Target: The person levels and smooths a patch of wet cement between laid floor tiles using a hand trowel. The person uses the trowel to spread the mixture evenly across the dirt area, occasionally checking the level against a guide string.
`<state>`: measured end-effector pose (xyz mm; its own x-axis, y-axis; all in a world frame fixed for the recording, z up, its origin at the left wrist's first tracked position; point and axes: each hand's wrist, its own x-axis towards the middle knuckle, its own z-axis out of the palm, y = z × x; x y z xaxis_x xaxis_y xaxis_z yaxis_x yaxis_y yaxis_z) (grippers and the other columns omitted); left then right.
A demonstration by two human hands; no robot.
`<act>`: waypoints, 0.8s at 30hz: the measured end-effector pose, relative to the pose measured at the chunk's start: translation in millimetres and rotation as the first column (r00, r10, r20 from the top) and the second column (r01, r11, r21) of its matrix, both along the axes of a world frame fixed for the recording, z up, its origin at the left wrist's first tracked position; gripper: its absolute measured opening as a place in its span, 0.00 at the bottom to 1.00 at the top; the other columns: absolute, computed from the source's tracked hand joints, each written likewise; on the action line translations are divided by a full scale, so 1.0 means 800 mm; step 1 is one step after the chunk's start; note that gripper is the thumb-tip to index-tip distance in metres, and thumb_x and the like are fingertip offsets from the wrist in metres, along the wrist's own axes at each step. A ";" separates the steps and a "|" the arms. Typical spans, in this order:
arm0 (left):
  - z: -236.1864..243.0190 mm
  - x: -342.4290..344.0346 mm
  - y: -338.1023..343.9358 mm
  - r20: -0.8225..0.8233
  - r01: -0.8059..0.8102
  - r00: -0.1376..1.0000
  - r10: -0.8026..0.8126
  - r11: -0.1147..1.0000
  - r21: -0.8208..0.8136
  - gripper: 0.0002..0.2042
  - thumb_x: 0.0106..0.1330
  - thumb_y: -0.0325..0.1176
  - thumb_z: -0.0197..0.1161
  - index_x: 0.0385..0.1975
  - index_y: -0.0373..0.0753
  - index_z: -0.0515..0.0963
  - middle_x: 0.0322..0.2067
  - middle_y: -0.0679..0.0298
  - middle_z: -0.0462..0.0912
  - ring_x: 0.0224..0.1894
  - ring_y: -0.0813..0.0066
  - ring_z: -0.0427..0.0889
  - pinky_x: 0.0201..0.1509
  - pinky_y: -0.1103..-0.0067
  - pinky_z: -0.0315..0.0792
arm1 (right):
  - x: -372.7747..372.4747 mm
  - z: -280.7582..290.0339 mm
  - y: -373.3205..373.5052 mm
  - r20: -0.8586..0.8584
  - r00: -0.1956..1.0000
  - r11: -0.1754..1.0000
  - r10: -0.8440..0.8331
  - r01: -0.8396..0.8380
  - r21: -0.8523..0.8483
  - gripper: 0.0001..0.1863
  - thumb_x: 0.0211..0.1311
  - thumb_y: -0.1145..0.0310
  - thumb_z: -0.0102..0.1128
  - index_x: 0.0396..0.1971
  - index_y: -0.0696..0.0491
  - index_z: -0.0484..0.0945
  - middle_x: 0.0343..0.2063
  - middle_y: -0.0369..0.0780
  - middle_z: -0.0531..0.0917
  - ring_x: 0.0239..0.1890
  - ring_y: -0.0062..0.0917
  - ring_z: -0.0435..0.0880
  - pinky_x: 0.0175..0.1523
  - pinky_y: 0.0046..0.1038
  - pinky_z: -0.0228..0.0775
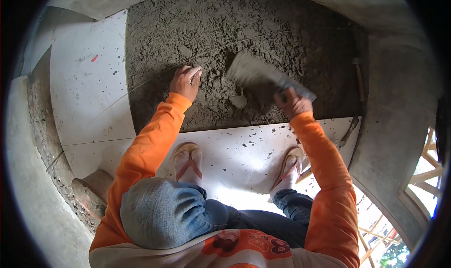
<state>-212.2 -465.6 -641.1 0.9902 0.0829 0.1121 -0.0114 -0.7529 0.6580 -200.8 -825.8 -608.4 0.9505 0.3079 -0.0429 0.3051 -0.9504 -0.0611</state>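
My left hand (pixel 184 84) is closed just below a thin taut string (pixel 221 47), its fingertips together over the wet grey mortar (pixel 164 38); what they hold, if anything, I cannot make out. My right hand (pixel 293 102) grips a wide flat trowel (pixel 256 71), whose blade is smeared by motion and reaches across the mortar toward the middle. A small smooth patch or lump (pixel 238 100) shows in the rough mortar beside the blade. White tiles (pixel 87 71) spattered with dark specks border the mortar on the left and on my side.
My feet in flip-flops stand on the near tiles (pixel 244 155). A hammer (pixel 359 80) lies along the right edge of the mortar. Concrete walls (pixel 385 75) curve round the work area. A rounded container (pixel 91 193) sits at lower left. Wooden poles (pixel 425 174) show through openings at right.
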 end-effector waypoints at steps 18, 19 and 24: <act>0.015 -0.016 -0.006 0.134 -0.042 0.991 0.016 0.980 0.195 0.17 0.52 0.35 0.63 0.43 0.45 0.74 0.48 0.65 0.72 0.47 0.61 0.70 0.51 0.67 0.63 | 0.036 -0.009 0.050 -0.161 0.630 0.625 -0.759 0.776 0.088 0.31 0.51 0.44 0.55 0.39 0.60 0.68 0.33 0.56 0.79 0.39 0.48 0.79 0.43 0.40 0.72; 0.015 -0.009 0.014 0.158 -0.140 0.982 0.102 0.958 0.249 0.18 0.51 0.36 0.63 0.44 0.47 0.73 0.44 0.65 0.72 0.45 0.62 0.70 0.49 0.64 0.62 | 0.021 -0.016 0.074 -0.138 0.652 0.632 -0.746 0.757 0.164 0.30 0.52 0.44 0.54 0.38 0.60 0.67 0.31 0.57 0.78 0.37 0.51 0.78 0.42 0.42 0.71; -0.003 -0.009 0.115 -0.035 -0.157 0.980 0.197 0.864 0.478 0.15 0.52 0.37 0.62 0.41 0.48 0.73 0.38 0.66 0.75 0.44 0.62 0.71 0.48 0.64 0.63 | -0.002 -0.003 0.125 -0.150 0.769 0.746 -0.621 0.639 0.189 0.28 0.54 0.46 0.53 0.35 0.60 0.66 0.28 0.58 0.78 0.34 0.53 0.77 0.40 0.44 0.70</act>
